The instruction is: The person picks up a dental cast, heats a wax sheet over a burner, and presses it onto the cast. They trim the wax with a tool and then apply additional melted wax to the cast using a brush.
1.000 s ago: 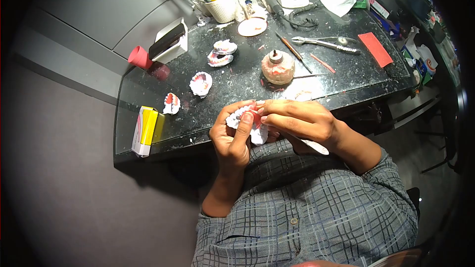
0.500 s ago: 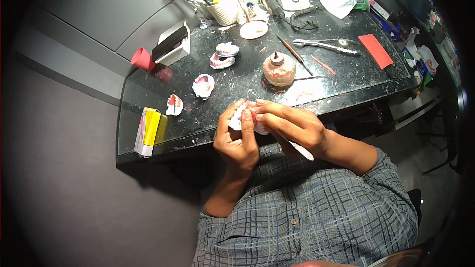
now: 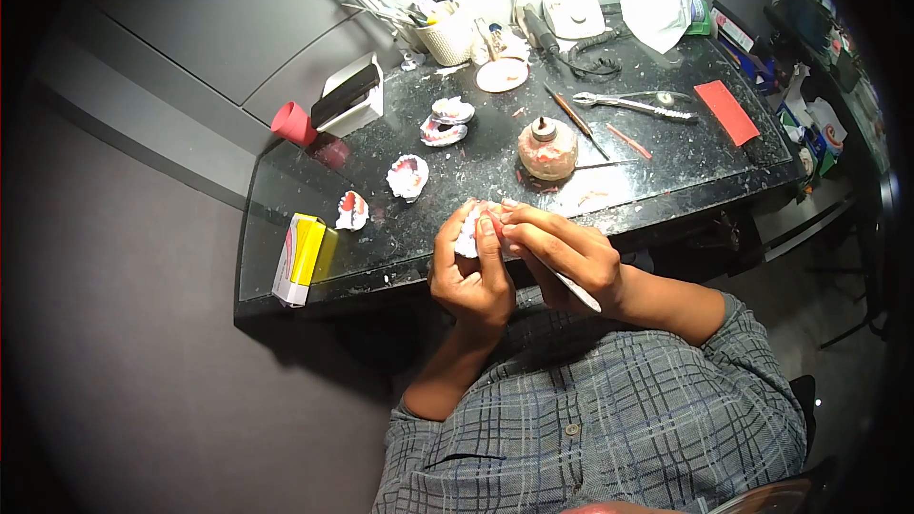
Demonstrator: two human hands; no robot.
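Note:
Just over the front edge of the bench, my left hand [image 3: 471, 286] is wrapped round a white plaster dental cast [image 3: 466, 244] with pink wax [image 3: 494, 226] on it. The left thumb lies across the wax. My right hand [image 3: 576, 252] meets it from the other side, its fingertips pressed at the wax. A slim, pale tool handle [image 3: 583, 296] sticks out below the right palm; its working end is hidden by the fingers. Much of the cast is covered by both hands.
Several dental casts, one a jaw pair [image 3: 446, 122], lie left on the black bench [image 3: 381, 247]. A spirit lamp [image 3: 547, 150], carving tool [image 3: 575, 120], pliers [image 3: 633, 106] and red wax sheet [image 3: 726, 113] lie beyond. A yellow-white box [image 3: 303, 262] stands at the left edge.
The view has shifted slightly, so the bench sits lower and further right. Both hands keep their hold, with the right fingers shifted slightly at the wax.

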